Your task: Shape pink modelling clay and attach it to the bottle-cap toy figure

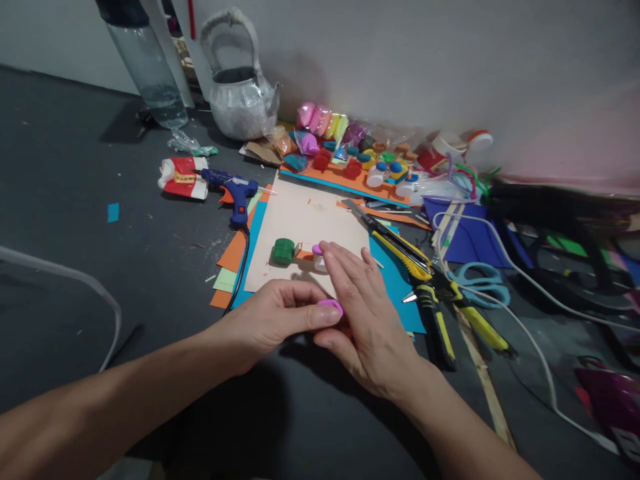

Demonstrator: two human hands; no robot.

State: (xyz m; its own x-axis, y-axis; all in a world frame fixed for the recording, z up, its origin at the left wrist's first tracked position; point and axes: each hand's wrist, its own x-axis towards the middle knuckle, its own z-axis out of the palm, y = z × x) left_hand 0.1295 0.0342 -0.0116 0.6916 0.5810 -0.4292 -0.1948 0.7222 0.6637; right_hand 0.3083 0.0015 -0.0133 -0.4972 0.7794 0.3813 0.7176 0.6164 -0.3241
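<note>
Between the thumb and fingers of my left hand [280, 313] is a flat magenta clay piece [330, 306] with a rounded edge. My right hand [367, 313] is beside it, fingers stretched out together, its palm partly hiding the clay; whether they touch I cannot tell. Just past my right fingertips stands a small piece with a magenta top [317, 249] and a white part below, half covered by the hand. To its left on the pale sheet [270, 220] sits a green round piece [283, 251], with a small orange strip [304, 255] between them.
A blue glue gun [240, 197] lies left of the sheet, its cord running toward me. On the right are a yellow utility knife [395, 247], pliers [435, 320] and light blue scissors [480, 285]. Colourful clay packs [323, 121], a kettle [240, 103] and a bottle [150, 73] stand behind.
</note>
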